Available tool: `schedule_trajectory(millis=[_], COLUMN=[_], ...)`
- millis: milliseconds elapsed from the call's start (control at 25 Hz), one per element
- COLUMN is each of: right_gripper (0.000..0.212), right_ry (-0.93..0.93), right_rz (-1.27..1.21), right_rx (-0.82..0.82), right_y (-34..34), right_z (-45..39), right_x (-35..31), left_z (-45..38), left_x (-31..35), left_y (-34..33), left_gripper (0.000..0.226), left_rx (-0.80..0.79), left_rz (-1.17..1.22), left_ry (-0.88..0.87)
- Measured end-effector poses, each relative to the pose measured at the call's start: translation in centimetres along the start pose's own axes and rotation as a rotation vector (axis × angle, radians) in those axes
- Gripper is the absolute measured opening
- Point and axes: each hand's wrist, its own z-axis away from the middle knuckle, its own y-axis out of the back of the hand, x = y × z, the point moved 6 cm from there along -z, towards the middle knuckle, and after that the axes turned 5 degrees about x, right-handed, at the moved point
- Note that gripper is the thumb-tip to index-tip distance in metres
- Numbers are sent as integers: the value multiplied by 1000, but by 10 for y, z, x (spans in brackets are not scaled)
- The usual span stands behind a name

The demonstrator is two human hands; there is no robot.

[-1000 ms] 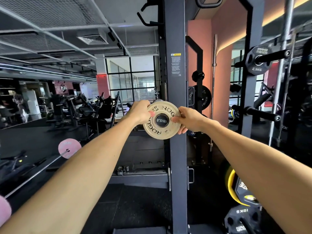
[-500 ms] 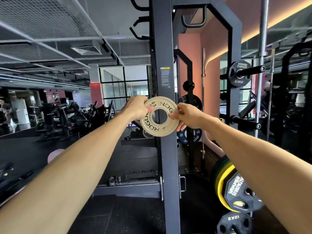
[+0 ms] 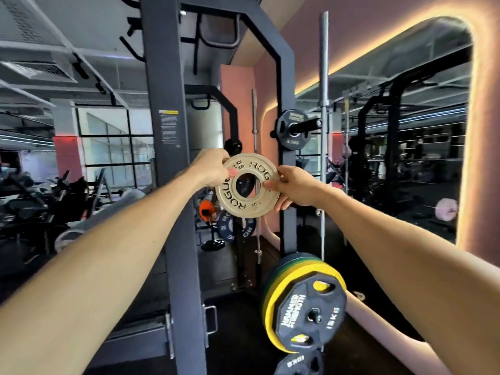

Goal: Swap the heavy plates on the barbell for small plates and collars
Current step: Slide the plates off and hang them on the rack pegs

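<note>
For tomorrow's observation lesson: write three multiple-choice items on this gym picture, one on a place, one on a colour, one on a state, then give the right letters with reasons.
1. Where is the black 15 kg plate?
A. Low at the right, in front of a yellow plate
B. On the ceiling
C. In the left hand

2. What colour is the small plate being held?
A. Bright red
B. Pale cream
C. Blue

3. How is the small plate held?
A. Lying on the floor
B. By one hand only
C. By the left hand and right hand, at opposite edges

Answers: 1 A, it sits low at the right against the yellow one; 2 B, its face is cream with dark lettering; 3 C, fingers of both hands pinch its rim.
</note>
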Motion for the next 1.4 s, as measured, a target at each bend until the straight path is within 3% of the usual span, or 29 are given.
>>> schedule_trajectory(millis=[120,680,920,1120,1400], right_gripper=[24,13,13,28,23], right_ry=[-46,-98,-76,-41,114], right_rz=[26,101,81,21,-11], right_rx=[41,133,114,48,-80], right_y=[47,213,255,273,298], right_z=[-6,-79,-119,-154,-199], right_x=[39,209,253,293,296], left_z=[-32,-177,-229,-253,-269], left_x=[39,166,199,212,236], left_y=[-43,-222,-262,-286,-275], left_gripper=[27,22,23,20,15], left_rx=[-29,-70,-57,-43,72], left_rz=[38,89,84,-6,-125], left_ry=[-56,-163,-154,-106,12])
